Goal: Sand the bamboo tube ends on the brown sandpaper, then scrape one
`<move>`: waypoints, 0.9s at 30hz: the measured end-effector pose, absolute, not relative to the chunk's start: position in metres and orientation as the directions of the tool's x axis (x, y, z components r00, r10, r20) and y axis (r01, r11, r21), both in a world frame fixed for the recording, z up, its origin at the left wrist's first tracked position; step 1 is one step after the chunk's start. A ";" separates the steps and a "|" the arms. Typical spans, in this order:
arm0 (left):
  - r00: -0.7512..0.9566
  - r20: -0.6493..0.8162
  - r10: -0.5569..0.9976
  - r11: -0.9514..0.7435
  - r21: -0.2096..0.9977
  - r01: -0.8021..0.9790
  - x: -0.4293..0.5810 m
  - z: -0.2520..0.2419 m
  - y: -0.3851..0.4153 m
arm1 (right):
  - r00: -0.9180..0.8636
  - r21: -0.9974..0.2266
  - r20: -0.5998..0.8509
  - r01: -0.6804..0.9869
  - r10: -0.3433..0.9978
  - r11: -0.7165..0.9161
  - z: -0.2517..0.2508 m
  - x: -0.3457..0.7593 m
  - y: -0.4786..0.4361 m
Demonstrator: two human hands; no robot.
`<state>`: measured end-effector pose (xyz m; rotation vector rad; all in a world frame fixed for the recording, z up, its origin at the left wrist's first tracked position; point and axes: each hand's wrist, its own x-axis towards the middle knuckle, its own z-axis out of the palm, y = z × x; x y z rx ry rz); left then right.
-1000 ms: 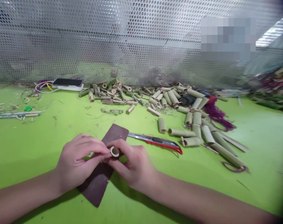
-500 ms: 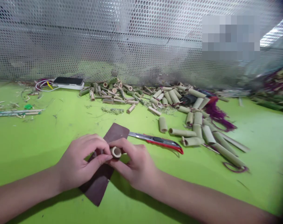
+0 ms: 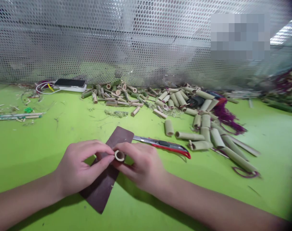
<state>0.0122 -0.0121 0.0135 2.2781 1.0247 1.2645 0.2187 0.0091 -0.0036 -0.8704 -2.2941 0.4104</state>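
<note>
A short hollow piece of bamboo (image 3: pixel 119 156) is held above a strip of dark brown sandpaper (image 3: pixel 97 194), its round open end facing me. My right hand (image 3: pixel 143 166) grips it from the right between thumb and fingers. From the left, the thumb and index finger of my left hand (image 3: pixel 80 166) pinch at its rim; whether some small bit lies between those fingertips I cannot make out. Just beyond my right hand lies a red and black utility knife (image 3: pixel 168 146) with its blade out, the tip close to the sandpaper's edge.
Cut bamboo tubes (image 3: pixel 203 125) lie scattered at the right, joining a heap of smaller bamboo pieces (image 3: pixel 119 93) along the perforated metal screen (image 3: pixel 100 48). Purple thread (image 3: pixel 226 117) trails among them. A phone (image 3: pixel 70 83) rests on a white object at back left, with cables.
The bamboo piece has turned slightly, so its open end faces me more. My left hand has shifted a little left, its fingers still at the rim.
</note>
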 end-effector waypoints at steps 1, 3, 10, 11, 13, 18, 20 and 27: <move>0.345 0.595 0.726 -0.686 0.588 0.428 0.012 0.013 -0.012 | -0.579 -0.460 0.464 0.489 0.670 0.741 -0.004 0.219 0.010; 0.348 0.595 0.725 -0.686 0.582 0.435 0.012 0.013 -0.012 | -0.583 -0.410 0.485 0.507 0.652 0.759 -0.005 0.219 0.011; 0.371 0.557 0.743 -0.669 0.600 0.439 0.012 0.012 -0.014 | -0.580 -0.344 0.505 0.544 0.639 0.765 -0.005 0.218 0.010; 0.371 0.554 0.746 -0.666 0.604 0.437 0.012 0.012 -0.014 | -0.581 -0.343 0.503 0.545 0.640 0.765 -0.006 0.218 0.010; 0.372 0.549 0.748 -0.663 0.617 0.424 0.012 0.011 -0.014 | -0.578 -0.338 0.513 0.544 0.635 0.768 -0.007 0.218 0.009; 0.377 0.532 0.758 -0.651 0.646 0.398 0.013 0.011 -0.014 | -0.558 -0.328 0.550 0.540 0.622 0.775 -0.008 0.217 0.009; 0.377 0.533 0.758 -0.652 0.638 0.409 0.014 0.012 -0.013 | -0.557 -0.327 0.543 0.549 0.628 0.770 -0.008 0.217 0.009; 0.384 0.544 0.746 -0.666 0.620 0.415 0.013 0.012 -0.011 | -0.552 -0.350 0.524 0.555 0.648 0.755 -0.006 0.218 0.010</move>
